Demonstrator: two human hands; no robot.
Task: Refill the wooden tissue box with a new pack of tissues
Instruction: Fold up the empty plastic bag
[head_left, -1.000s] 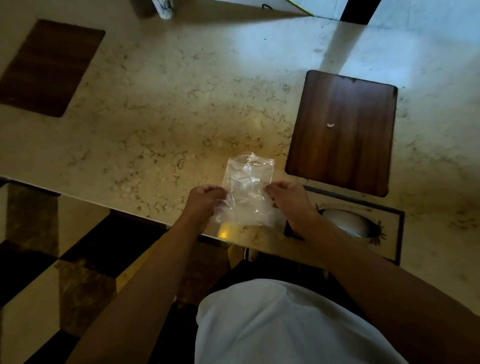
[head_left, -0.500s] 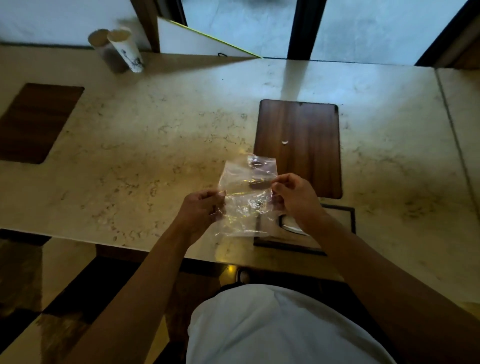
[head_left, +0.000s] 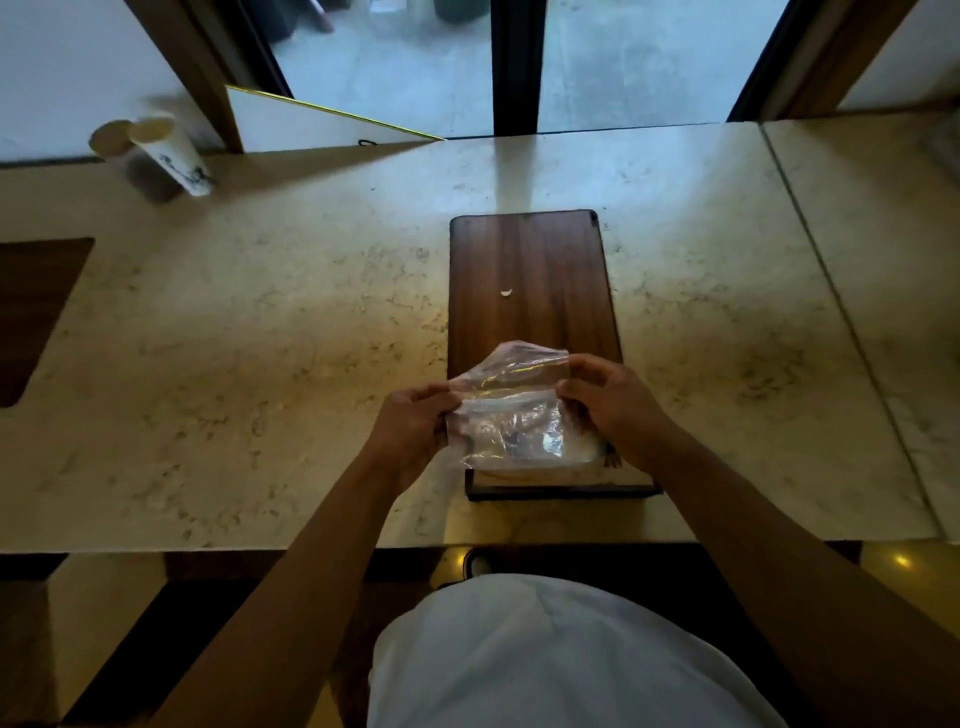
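Note:
A clear, crumpled plastic wrapper (head_left: 511, 410) is held up between both hands over the marble counter. My left hand (head_left: 410, 431) pinches its left edge and my right hand (head_left: 610, 408) grips its upper right edge. Right below the wrapper sits the wooden tissue box (head_left: 561, 488) with its dark frame, mostly hidden by the plastic and my right wrist. Beyond it lies a dark wooden panel (head_left: 530, 286), flat on the counter, with a small white speck on it.
The marble counter (head_left: 260, 338) runs left to right, its front edge close to my body. A paper cup (head_left: 171, 153) stands at the back left beside a white board (head_left: 311, 122). A dark wooden inlay (head_left: 36, 312) sits at the far left. Windows lie behind.
The view has tilted up and shifted. Both hands have carried the wrapper to the right, over the tissue box, and its top has folded down.

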